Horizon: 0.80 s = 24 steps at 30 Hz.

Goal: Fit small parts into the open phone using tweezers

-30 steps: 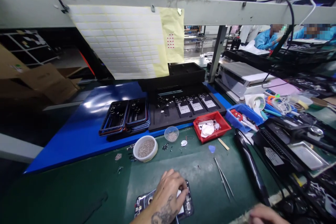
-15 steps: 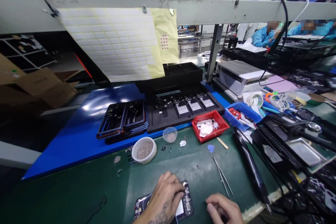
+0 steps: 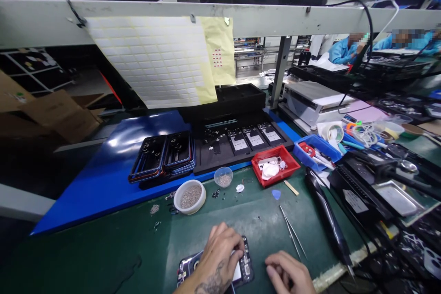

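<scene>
An opened phone body [image 3: 245, 267] lies on the green mat [image 3: 103, 252] at the bottom middle. My left hand [image 3: 220, 255] rests on top of it, fingers curled over its middle and pressing it down. My right hand [image 3: 287, 273] lies on the mat just right of the phone, fingers loosely bent with nothing visible in them. A pair of tweezers [image 3: 292, 234] lies just beyond my right hand. A black electric screwdriver [image 3: 325, 218] lies further right.
A white bowl of screws [image 3: 189, 196] and a small clear cup [image 3: 223, 177] stand ahead. Behind are stacked phone frames [image 3: 165, 156], a black tray of parts [image 3: 241, 140], a red bin [image 3: 274, 165] and a blue bin [image 3: 319, 149]. Co-workers in blue sit far right.
My right hand has come up from the bottom right edge and settled on the mat beside the phone. My left hand has stayed on the phone.
</scene>
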Tool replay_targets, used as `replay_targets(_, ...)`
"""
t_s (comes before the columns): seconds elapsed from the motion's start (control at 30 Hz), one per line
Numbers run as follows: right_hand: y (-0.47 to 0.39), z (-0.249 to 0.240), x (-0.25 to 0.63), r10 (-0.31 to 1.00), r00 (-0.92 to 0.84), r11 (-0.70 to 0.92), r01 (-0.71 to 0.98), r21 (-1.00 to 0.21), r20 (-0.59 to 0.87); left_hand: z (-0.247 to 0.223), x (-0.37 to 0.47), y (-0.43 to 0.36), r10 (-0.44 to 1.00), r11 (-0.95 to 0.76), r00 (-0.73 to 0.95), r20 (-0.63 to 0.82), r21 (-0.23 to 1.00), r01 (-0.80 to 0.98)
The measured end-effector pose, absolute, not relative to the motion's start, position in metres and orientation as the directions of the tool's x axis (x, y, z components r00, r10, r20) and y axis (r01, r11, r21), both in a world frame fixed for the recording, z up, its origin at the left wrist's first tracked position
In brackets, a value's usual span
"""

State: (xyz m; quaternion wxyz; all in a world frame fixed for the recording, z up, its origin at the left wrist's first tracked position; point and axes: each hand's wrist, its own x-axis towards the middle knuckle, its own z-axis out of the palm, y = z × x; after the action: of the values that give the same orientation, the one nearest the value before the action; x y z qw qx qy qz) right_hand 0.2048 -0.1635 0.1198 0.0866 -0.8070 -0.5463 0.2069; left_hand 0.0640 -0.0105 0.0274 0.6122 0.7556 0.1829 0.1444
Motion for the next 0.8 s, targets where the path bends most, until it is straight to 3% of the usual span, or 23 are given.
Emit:
replay_targets(0.1, -0.149, 0.125, 0.200, 0.939, 0.255, -0.327, 0.869, -0.371, -0.231, 0.027, 0.063, -0.010, 0.436, -0.200, 0.900, -0.006, 0.974, 0.104)
replay_targets(0.17, -0.143, 0.133, 0.205, 0.950, 0.272, -0.308, 0.890, -0.337, -0.151, 0.025, 0.064, -0.009, 0.434, -0.199, 0.901, -0.004, 0.975, 0.100)
replay_targets(0.27, -0.145, 0.148, 0.229, 0.928, 0.373, -0.372, 0.919, -0.127, -0.021, 0.022, 0.065, -0.007, 0.441, -0.202, 0.898, 0.011, 0.975, 0.087)
replay_targets(0.33, -0.151, 0.155, 0.249, 0.892, 0.446, -0.446, 0.895, 0.015, -0.071, 0.020, 0.066, -0.007, 0.433, -0.214, 0.901, 0.019, 0.973, 0.082)
replay_targets(0.4, -0.157, 0.158, 0.263, 0.859, 0.479, -0.483, 0.875, 0.028, -0.182, 0.020, 0.067, -0.006, 0.423, -0.226, 0.906, 0.020, 0.970, 0.084)
replay_targets(0.43, -0.159, 0.158, 0.266, 0.845, 0.484, -0.503, 0.864, -0.028, -0.228, 0.020, 0.067, -0.006, 0.419, -0.230, 0.908, 0.020, 0.969, 0.085)
replay_targets(0.5, -0.159, 0.155, 0.262, 0.809, 0.509, -0.581, 0.769, -0.265, -0.294, 0.021, 0.068, -0.006, 0.415, -0.231, 0.909, 0.017, 0.969, 0.087)
replay_targets(0.57, -0.155, 0.147, 0.247, 0.754, 0.544, -0.645, 0.511, -0.568, -0.367, 0.022, 0.067, -0.005, 0.418, -0.222, 0.908, 0.018, 0.971, 0.083)
replay_targets(0.63, -0.149, 0.137, 0.227, 0.725, 0.552, -0.601, 0.215, -0.770, -0.412, 0.023, 0.066, -0.005, 0.423, -0.209, 0.906, 0.021, 0.975, 0.075)
replay_targets(0.7, -0.143, 0.126, 0.211, 0.725, 0.559, -0.533, 0.085, -0.842, -0.402, 0.022, 0.065, -0.005, 0.432, -0.199, 0.901, 0.030, 0.978, 0.062)
replay_targets(0.8, -0.136, 0.114, 0.200, 0.716, 0.583, -0.534, 0.104, -0.839, -0.384, 0.020, 0.065, -0.006, 0.443, -0.180, 0.895, 0.040, 0.983, 0.045)
